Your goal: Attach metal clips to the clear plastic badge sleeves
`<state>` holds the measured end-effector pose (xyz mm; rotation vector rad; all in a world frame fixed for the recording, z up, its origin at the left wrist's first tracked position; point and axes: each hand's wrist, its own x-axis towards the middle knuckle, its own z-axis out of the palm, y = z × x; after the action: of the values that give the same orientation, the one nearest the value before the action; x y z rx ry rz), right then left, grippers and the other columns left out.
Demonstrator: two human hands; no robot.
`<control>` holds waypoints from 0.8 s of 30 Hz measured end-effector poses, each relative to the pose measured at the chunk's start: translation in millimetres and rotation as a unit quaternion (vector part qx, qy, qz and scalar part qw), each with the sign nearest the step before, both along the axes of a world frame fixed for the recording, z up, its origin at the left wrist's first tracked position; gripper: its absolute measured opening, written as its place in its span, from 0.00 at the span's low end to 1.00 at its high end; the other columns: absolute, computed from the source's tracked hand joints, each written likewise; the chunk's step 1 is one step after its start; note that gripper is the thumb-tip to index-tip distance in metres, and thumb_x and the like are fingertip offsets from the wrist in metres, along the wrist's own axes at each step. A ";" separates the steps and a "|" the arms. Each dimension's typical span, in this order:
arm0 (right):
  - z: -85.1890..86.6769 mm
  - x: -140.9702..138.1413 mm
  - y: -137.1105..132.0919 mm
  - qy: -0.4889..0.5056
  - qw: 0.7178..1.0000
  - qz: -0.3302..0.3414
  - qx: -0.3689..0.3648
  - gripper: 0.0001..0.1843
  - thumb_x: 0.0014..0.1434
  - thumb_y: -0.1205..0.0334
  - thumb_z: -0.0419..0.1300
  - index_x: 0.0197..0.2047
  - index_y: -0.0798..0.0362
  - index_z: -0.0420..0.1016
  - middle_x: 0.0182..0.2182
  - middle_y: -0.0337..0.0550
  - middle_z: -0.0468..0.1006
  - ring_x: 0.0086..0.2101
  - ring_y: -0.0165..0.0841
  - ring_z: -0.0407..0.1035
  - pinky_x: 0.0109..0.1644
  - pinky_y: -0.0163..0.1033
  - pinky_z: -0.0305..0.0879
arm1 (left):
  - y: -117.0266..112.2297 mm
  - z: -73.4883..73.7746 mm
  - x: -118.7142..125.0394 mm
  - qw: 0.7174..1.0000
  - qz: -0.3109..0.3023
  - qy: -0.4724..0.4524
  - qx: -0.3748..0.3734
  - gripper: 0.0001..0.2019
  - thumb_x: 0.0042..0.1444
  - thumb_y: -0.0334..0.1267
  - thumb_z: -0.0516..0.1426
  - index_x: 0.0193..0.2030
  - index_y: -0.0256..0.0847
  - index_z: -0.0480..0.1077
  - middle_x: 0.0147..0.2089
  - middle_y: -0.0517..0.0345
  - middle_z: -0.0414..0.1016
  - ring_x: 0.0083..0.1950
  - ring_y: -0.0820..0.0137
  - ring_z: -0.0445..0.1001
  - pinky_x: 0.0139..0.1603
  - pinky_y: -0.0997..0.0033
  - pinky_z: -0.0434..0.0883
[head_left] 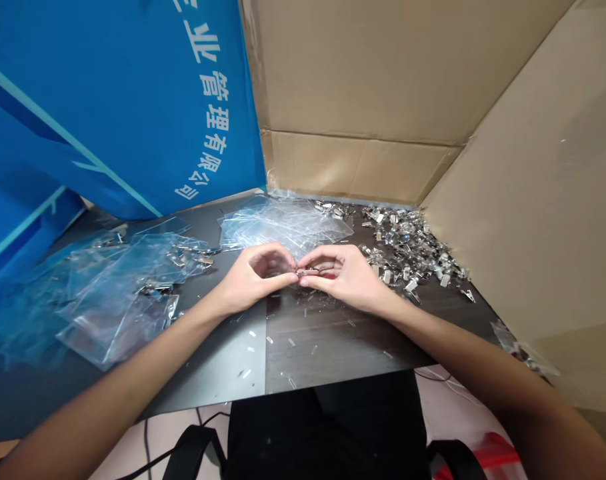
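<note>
My left hand (255, 275) and my right hand (343, 275) meet over the middle of the dark table (333, 340). Both pinch one small metal clip (303, 271) between their fingertips, fingers curled. Just behind the hands lies a stack of clear plastic sleeves (283, 223). A heap of loose metal clips (413, 250) is to the right of my right hand. To the left lies a pile of clear sleeves with clips fitted (127, 287).
A blue printed panel (113, 107) leans at the back left. Brown cardboard walls (533, 200) close off the back and right side. Small clear plastic scraps (283, 343) litter the table's near part. Dark straps (193, 447) hang below the front edge.
</note>
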<state>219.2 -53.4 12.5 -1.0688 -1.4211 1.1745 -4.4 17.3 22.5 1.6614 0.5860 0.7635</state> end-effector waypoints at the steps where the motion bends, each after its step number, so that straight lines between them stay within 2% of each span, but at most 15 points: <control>1: -1.0 -0.2 -0.1 -0.014 1.000 -0.007 0.009 0.15 0.55 0.60 0.81 0.45 0.52 0.89 0.42 0.45 0.92 0.43 0.41 0.89 0.55 0.50 0.88 | 0.1 0.6 0.1 1.000 0.008 0.000 0.027 0.11 0.55 0.37 0.77 0.38 0.39 0.82 0.38 0.55 0.86 0.40 0.68 0.84 0.47 0.68 0.82; 6: -2.5 1.1 1.5 -0.077 0.995 -0.025 0.051 0.18 0.62 0.62 0.75 0.55 0.51 0.87 0.46 0.46 0.92 0.45 0.41 0.89 0.54 0.49 0.88 | 4.3 4.0 -1.5 0.995 0.059 0.025 0.081 0.10 0.57 0.41 0.75 0.35 0.40 0.81 0.39 0.52 0.86 0.42 0.64 0.83 0.48 0.64 0.81; 8: 1.3 9.2 7.2 -0.119 0.990 -0.028 0.065 0.20 0.63 0.65 0.72 0.59 0.52 0.86 0.46 0.46 0.92 0.44 0.40 0.89 0.56 0.49 0.87 | 7.9 8.0 -4.1 0.991 0.084 0.047 0.088 0.12 0.55 0.44 0.75 0.34 0.40 0.81 0.39 0.51 0.87 0.42 0.62 0.84 0.48 0.63 0.81; 10: 8.6 25.5 17.0 -0.191 0.976 -0.068 0.075 0.18 0.65 0.67 0.71 0.58 0.52 0.87 0.49 0.48 0.91 0.45 0.39 0.88 0.57 0.48 0.87 | 13.0 14.4 -8.6 0.986 0.112 0.067 0.103 0.13 0.55 0.46 0.75 0.34 0.41 0.81 0.40 0.50 0.88 0.42 0.60 0.84 0.47 0.62 0.80; 12: 17.5 48.8 28.8 -0.303 0.941 -0.144 0.054 0.15 0.68 0.69 0.68 0.56 0.55 0.87 0.49 0.51 0.91 0.46 0.39 0.87 0.57 0.46 0.85 | 19.5 22.3 -15.1 0.976 0.151 0.091 0.125 0.13 0.54 0.47 0.74 0.34 0.42 0.81 0.40 0.50 0.88 0.43 0.59 0.84 0.48 0.60 0.79; 13: 21.6 61.6 34.5 -0.371 0.909 -0.185 0.036 0.15 0.70 0.69 0.66 0.57 0.56 0.87 0.51 0.52 0.91 0.48 0.39 0.86 0.59 0.44 0.83 | 23.5 26.4 -19.1 0.970 0.174 0.101 0.138 0.13 0.54 0.47 0.74 0.35 0.42 0.81 0.40 0.50 0.88 0.43 0.59 0.84 0.48 0.60 0.79; 15: 27.2 85.7 43.5 -0.523 0.812 -0.257 -0.034 0.16 0.73 0.68 0.64 0.61 0.53 0.86 0.53 0.49 0.90 0.52 0.38 0.85 0.62 0.42 0.78 | 32.5 33.5 -28.0 0.956 0.221 0.110 0.158 0.12 0.53 0.46 0.74 0.36 0.42 0.80 0.41 0.51 0.88 0.45 0.58 0.84 0.51 0.58 0.78; 16: 28.2 95.6 46.5 -0.548 0.788 -0.274 -0.060 0.16 0.73 0.67 0.65 0.61 0.54 0.86 0.53 0.52 0.90 0.53 0.41 0.84 0.63 0.44 0.77 | 37.3 36.4 -32.6 0.951 0.242 0.103 0.162 0.12 0.52 0.45 0.74 0.37 0.42 0.79 0.42 0.51 0.87 0.46 0.58 0.84 0.53 0.57 0.78; 20: 23.2 115.2 49.9 -0.598 0.737 -0.289 -0.122 0.11 0.70 0.65 0.69 0.53 0.57 0.88 0.51 0.61 0.90 0.55 0.49 0.84 0.60 0.47 0.76 | 54.2 43.5 -49.4 0.942 0.299 0.043 0.146 0.14 0.48 0.40 0.74 0.37 0.42 0.76 0.42 0.53 0.83 0.45 0.61 0.81 0.53 0.57 0.78; 24: 17.0 114.3 49.9 -0.628 0.709 -0.284 -0.151 0.14 0.67 0.62 0.73 0.55 0.57 0.88 0.53 0.64 0.89 0.56 0.52 0.84 0.58 0.48 0.77 | 61.9 49.7 -62.0 0.925 0.345 0.054 0.150 0.14 0.47 0.36 0.73 0.37 0.41 0.76 0.42 0.52 0.82 0.44 0.63 0.79 0.52 0.58 0.77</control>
<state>333.5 -3.5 29.5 -2.5999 -1.5874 0.0526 -66.5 79.2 72.2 1.7879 1.2171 1.3254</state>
